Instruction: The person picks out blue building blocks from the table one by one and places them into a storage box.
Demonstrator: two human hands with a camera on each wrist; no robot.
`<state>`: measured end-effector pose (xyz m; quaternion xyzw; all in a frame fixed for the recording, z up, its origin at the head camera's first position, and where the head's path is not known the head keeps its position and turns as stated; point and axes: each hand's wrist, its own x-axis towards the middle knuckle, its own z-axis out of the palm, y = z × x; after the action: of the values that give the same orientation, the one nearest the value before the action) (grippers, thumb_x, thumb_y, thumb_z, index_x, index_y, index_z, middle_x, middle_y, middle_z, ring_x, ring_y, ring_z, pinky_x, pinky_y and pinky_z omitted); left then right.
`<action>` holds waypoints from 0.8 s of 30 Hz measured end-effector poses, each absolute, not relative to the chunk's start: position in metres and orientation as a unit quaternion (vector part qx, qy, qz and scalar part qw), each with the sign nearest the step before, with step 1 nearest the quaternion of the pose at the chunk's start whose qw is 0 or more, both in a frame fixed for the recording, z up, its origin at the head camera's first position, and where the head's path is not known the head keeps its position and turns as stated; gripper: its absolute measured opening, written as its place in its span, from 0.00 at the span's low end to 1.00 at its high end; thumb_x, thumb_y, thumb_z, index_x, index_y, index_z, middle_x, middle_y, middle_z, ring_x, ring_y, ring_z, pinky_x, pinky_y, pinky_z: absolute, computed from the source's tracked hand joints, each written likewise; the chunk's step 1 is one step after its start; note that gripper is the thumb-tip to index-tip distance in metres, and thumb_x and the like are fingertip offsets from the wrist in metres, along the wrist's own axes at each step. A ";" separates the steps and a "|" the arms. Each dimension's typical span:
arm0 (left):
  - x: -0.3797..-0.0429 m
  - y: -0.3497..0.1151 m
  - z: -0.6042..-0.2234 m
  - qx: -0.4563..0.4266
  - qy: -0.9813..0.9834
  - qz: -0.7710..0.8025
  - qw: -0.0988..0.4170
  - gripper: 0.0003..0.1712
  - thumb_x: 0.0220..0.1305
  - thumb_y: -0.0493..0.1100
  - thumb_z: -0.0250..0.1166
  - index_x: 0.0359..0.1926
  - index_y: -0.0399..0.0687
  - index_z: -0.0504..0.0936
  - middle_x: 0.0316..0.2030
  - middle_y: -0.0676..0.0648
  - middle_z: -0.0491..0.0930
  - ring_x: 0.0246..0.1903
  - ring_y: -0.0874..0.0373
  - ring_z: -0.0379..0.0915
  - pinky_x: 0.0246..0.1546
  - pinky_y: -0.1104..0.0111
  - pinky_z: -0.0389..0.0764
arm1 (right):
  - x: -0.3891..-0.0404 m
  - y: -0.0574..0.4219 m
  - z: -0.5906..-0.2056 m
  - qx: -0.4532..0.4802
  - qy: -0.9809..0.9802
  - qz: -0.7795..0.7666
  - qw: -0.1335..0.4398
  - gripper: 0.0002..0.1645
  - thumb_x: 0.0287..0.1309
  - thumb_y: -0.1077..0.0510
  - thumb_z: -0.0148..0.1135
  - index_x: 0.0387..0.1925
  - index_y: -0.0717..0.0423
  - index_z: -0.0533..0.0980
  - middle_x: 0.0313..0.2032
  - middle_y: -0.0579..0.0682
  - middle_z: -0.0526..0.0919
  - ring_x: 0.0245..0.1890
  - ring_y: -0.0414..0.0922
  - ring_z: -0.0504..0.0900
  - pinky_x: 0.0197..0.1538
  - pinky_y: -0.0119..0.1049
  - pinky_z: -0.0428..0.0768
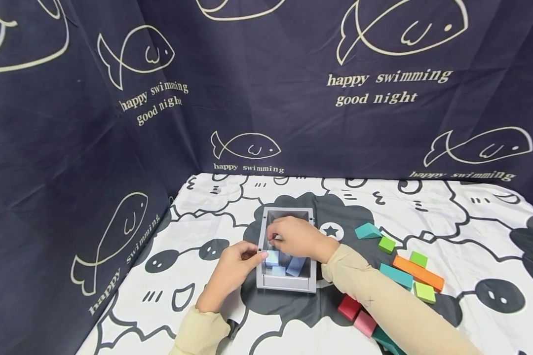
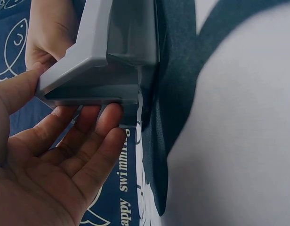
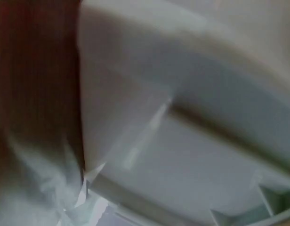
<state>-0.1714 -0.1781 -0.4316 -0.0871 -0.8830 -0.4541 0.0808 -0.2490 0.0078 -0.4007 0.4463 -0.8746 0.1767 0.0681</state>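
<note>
A grey rectangular plastic box with a raised rim stands on the cloth, several blue blocks lying at its near end. My left hand holds the box's left side, thumb over the rim and fingertips against the outer wall; the left wrist view shows this grip on the box up close. Reaching in over the right rim, my right hand has bent fingers low inside, by the left wall. What its fingertips touch is hidden. Only the blurred grey box fills most of the right wrist view.
Right of the box lie loose blocks: a teal wedge, green cubes, a long orange block, a teal block, red and pink blocks. The right forearm passes close beside them. A dark blue curtain hangs behind.
</note>
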 end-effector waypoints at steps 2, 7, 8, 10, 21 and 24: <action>-0.172 -0.178 -0.432 -0.088 -0.882 -0.456 0.079 0.10 0.56 0.47 0.69 0.32 0.44 0.85 0.29 0.48 0.82 0.29 0.62 0.74 0.34 0.60 0.79 | -0.247 0.010 -0.400 0.445 -0.873 0.185 0.073 0.05 0.52 0.61 0.62 0.27 0.47 0.80 0.27 0.37 0.77 0.27 0.34 0.73 0.32 0.34 0.78; -0.173 -0.177 -0.431 -0.089 -0.882 -0.456 0.075 0.12 0.56 0.48 0.69 0.33 0.44 0.85 0.30 0.48 0.83 0.30 0.63 0.75 0.35 0.60 0.79 | -0.241 0.019 -0.393 0.435 -0.865 0.236 0.078 0.04 0.55 0.60 0.62 0.29 0.47 0.80 0.29 0.37 0.77 0.29 0.38 0.76 0.34 0.36 0.77; -0.173 -0.177 -0.431 -0.088 -0.883 -0.456 0.074 0.12 0.56 0.48 0.69 0.33 0.44 0.85 0.31 0.48 0.83 0.30 0.63 0.75 0.35 0.60 0.79 | -0.240 0.021 -0.391 0.432 -0.865 0.243 0.080 0.04 0.56 0.59 0.62 0.29 0.47 0.80 0.30 0.37 0.78 0.30 0.38 0.76 0.35 0.36 0.78; -0.173 -0.177 -0.431 -0.086 -0.884 -0.455 0.073 0.11 0.56 0.48 0.69 0.33 0.45 0.85 0.31 0.49 0.83 0.30 0.63 0.75 0.35 0.60 0.79 | -0.239 0.026 -0.388 0.430 -0.864 0.246 0.086 0.03 0.57 0.58 0.63 0.31 0.46 0.81 0.32 0.38 0.79 0.32 0.39 0.77 0.36 0.38 0.78; -0.171 -0.177 -0.429 -0.072 -0.887 -0.451 0.064 0.11 0.56 0.48 0.69 0.34 0.45 0.84 0.30 0.49 0.82 0.30 0.62 0.74 0.36 0.60 0.78 | -0.230 0.065 -0.378 0.398 -0.878 0.238 0.116 0.06 0.56 0.55 0.64 0.37 0.48 0.81 0.40 0.42 0.82 0.41 0.38 0.78 0.42 0.42 0.80; -0.171 -0.177 -0.429 -0.070 -0.888 -0.449 0.065 0.11 0.56 0.48 0.69 0.34 0.45 0.84 0.31 0.49 0.82 0.30 0.62 0.74 0.36 0.60 0.78 | -0.227 0.076 -0.376 0.395 -0.878 0.243 0.122 0.08 0.56 0.55 0.64 0.39 0.47 0.80 0.45 0.43 0.81 0.45 0.37 0.76 0.44 0.43 0.79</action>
<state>-0.1708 -0.1770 -0.4291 -0.0699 -0.8882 -0.4494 0.0649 -0.2275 0.0757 -0.3759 0.3951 -0.8776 0.2427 0.1217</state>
